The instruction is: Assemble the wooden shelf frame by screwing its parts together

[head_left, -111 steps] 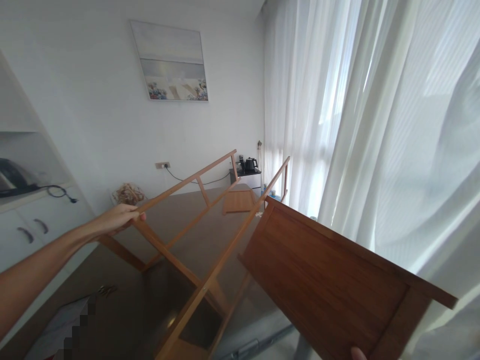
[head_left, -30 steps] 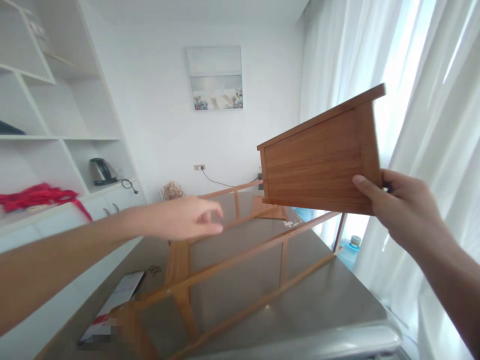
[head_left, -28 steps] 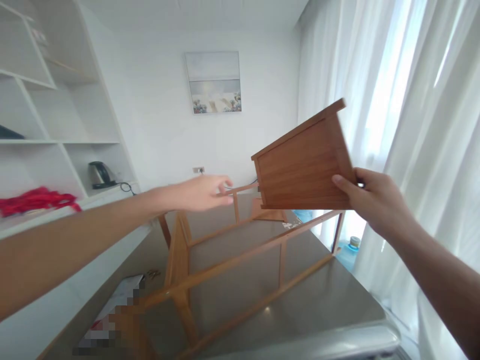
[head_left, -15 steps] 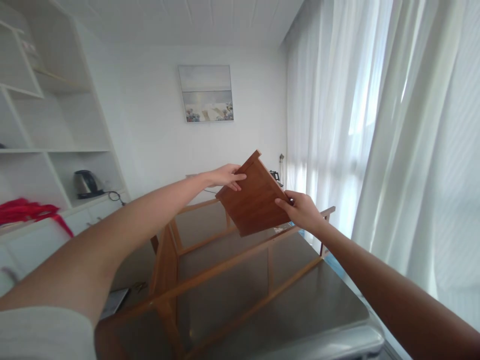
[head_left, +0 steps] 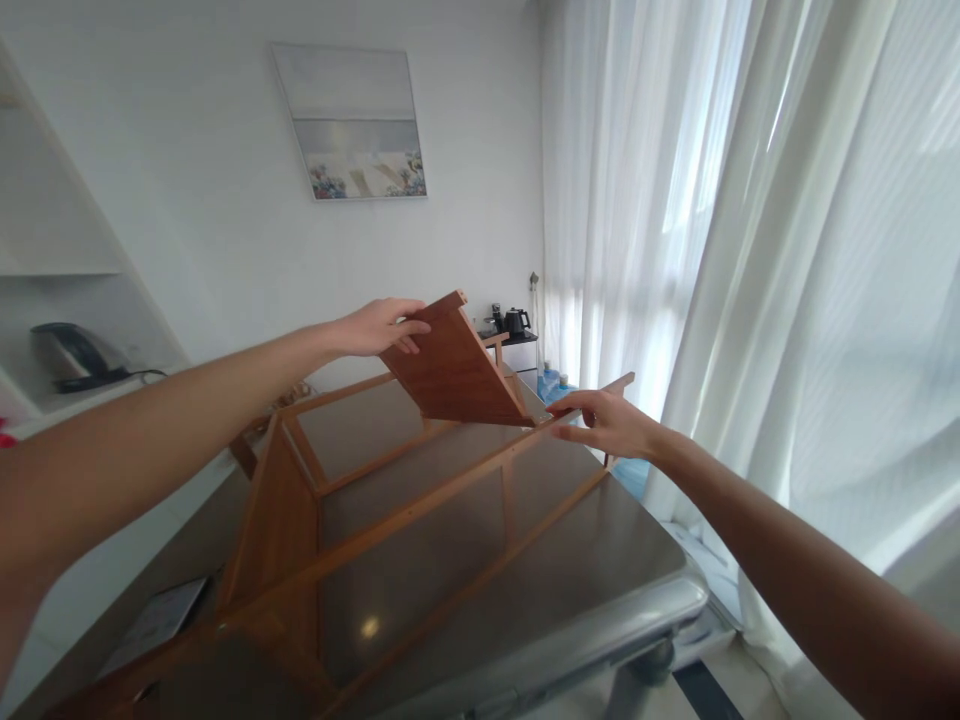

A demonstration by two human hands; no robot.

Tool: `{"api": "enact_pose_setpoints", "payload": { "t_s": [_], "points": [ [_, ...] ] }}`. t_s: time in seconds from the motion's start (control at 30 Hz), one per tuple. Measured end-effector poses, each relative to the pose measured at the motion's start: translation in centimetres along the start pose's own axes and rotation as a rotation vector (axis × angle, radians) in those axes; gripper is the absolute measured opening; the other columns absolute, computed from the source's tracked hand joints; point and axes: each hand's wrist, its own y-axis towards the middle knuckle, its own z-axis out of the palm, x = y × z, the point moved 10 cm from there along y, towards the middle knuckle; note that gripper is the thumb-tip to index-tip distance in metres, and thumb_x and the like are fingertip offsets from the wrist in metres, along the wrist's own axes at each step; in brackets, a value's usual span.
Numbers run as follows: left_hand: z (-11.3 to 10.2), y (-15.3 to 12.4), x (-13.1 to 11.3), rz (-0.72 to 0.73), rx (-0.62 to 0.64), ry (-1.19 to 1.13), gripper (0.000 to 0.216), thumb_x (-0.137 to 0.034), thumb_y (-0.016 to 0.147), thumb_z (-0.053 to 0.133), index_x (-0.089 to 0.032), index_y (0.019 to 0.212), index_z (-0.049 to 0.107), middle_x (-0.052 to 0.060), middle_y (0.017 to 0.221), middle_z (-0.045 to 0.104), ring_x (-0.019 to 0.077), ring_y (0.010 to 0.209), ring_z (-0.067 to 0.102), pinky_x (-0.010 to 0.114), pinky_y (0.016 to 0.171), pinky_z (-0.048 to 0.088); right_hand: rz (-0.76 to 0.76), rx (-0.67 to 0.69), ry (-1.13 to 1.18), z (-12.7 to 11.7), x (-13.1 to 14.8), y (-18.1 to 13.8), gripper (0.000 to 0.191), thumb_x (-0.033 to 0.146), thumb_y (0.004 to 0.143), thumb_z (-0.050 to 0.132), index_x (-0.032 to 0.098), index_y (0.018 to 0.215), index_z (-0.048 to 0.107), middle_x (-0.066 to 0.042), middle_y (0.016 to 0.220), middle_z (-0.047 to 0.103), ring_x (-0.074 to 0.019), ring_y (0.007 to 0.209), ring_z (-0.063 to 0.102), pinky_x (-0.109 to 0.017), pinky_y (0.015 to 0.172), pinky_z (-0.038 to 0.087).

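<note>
My left hand (head_left: 390, 325) grips the upper left edge of a reddish-brown wooden panel (head_left: 454, 370), thumb on the near face. The panel tilts above a wooden frame (head_left: 420, 510), its lower right corner close to the frame's top rail. My right hand (head_left: 604, 420) is off the panel and at that rail, just right of the panel's corner. Its thumb and forefinger lie on either side of the rail. The frame lies on its side on a dark, glossy table (head_left: 577, 600), with a solid wooden end board (head_left: 277, 530) at the left.
An electric kettle (head_left: 75, 360) sits on a shelf at the left. A black coffee pot (head_left: 517, 322) stands on a small stand at the back. White curtains (head_left: 712, 250) hang on the right. A flat sheet or tablet (head_left: 154, 625) lies at the table's left.
The panel has come down toward the frame's top rail. My right hand has let go of the panel's right edge and moved down to the rail. The view has turned down and right.
</note>
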Motion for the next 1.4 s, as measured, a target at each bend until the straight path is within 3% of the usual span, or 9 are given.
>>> {"api": "enact_pose_setpoints", "payload": {
  "t_s": [0.17, 0.33, 0.47, 0.7, 1.0, 1.4],
  "points": [
    [1.1, -0.8, -1.3, 0.088, 0.078, 0.193, 0.033, -0.042, 0.098, 0.054, -0.016, 0.113, 0.068, 0.0, 0.099, 0.077, 0.0151, 0.086, 0.068, 0.024, 0.076, 0.051, -0.121, -0.034, -0.092, 0.7, 1.7, -1.0, 0.026, 0.046, 0.094, 0.066, 0.024, 0.101, 0.079, -0.006, 0.099, 0.079, -0.0231, 0.078, 0.069, -0.037, 0.076, 0.049],
    [6.2, -1.2, -2.9, 0.25, 0.176, 0.328, 0.026, -0.035, 0.099, 0.052, -0.021, 0.105, 0.072, 0.004, 0.108, 0.072, 0.0201, 0.098, 0.063, 0.03, 0.089, 0.047, -0.113, -0.054, -0.085, 0.8, 2.1, -1.7, 0.026, 0.046, 0.097, 0.064, 0.025, 0.101, 0.08, -0.006, 0.102, 0.079, -0.0222, 0.074, 0.069, -0.037, 0.076, 0.05],
    [10.6, -1.0, -2.9, 0.339, 0.275, 0.348, 0.022, -0.031, 0.1, 0.051, -0.02, 0.1, 0.07, 0.008, 0.103, 0.069, 0.0214, 0.096, 0.064, 0.031, 0.086, 0.048, -0.097, -0.059, -0.092, 0.7, 2.9, -2.4, 0.025, 0.046, 0.097, 0.065, 0.027, 0.1, 0.08, -0.005, 0.103, 0.08, -0.0239, 0.076, 0.071, -0.038, 0.076, 0.051],
    [14.6, -2.0, -2.4, 0.411, 0.345, 0.399, 0.022, -0.025, 0.103, 0.045, -0.021, 0.098, 0.066, 0.008, 0.101, 0.065, 0.0204, 0.092, 0.063, 0.029, 0.084, 0.047, -0.103, -0.059, -0.108, 1.4, 4.7, -3.8, 0.021, 0.044, 0.1, 0.063, 0.032, 0.099, 0.079, -0.004, 0.102, 0.079, -0.0272, 0.088, 0.074, -0.037, 0.076, 0.053],
    [15.5, -3.8, -0.9, 0.369, 0.369, 0.444, 0.015, -0.028, 0.103, 0.045, -0.02, 0.102, 0.059, 0.008, 0.105, 0.061, 0.0208, 0.094, 0.063, 0.03, 0.085, 0.048, -0.097, -0.028, -0.216, 3.1, 6.8, -4.3, 0.025, 0.047, 0.103, 0.057, 0.032, 0.101, 0.077, -0.003, 0.099, 0.078, -0.0264, 0.082, 0.074, -0.036, 0.069, 0.05],
    [14.9, -5.9, 0.8, 0.342, 0.332, 0.466, 0.01, -0.027, 0.101, 0.046, -0.021, 0.104, 0.054, 0.008, 0.109, 0.058, 0.0203, 0.09, 0.061, 0.032, 0.085, 0.046, -0.108, -0.022, -0.257, 2.7, 6.8, -4.4, 0.026, 0.047, 0.102, 0.058, 0.031, 0.102, 0.079, -0.002, 0.1, 0.08, -0.0248, 0.082, 0.075, -0.034, 0.068, 0.052]
  ]
}}
